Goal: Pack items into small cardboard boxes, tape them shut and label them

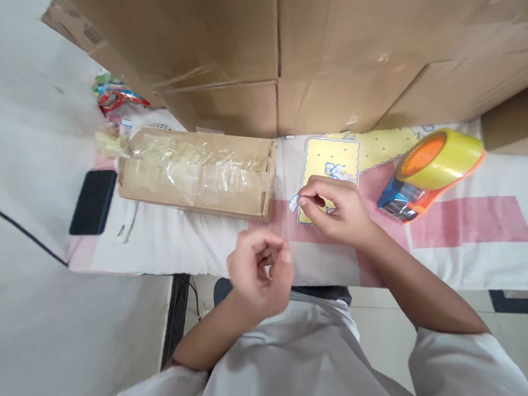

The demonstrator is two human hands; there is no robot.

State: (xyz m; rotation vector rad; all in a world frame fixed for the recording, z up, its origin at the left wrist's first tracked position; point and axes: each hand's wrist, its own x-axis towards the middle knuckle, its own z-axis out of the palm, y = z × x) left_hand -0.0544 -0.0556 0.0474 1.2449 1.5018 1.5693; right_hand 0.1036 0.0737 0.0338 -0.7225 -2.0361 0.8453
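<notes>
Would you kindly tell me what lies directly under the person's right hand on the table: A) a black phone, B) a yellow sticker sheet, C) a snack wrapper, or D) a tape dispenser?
B: the right hand pinches a small sticker right over the yellow sticker sheet, while the tape dispenser lies apart to the side.

A taped box (196, 173) lies on the table (473, 255), a phone (93, 201) just left of it. A tape dispenser (429, 173) sits right. Large cartons (269, 43) stand behind; wrappers (117, 95) far left.
</notes>
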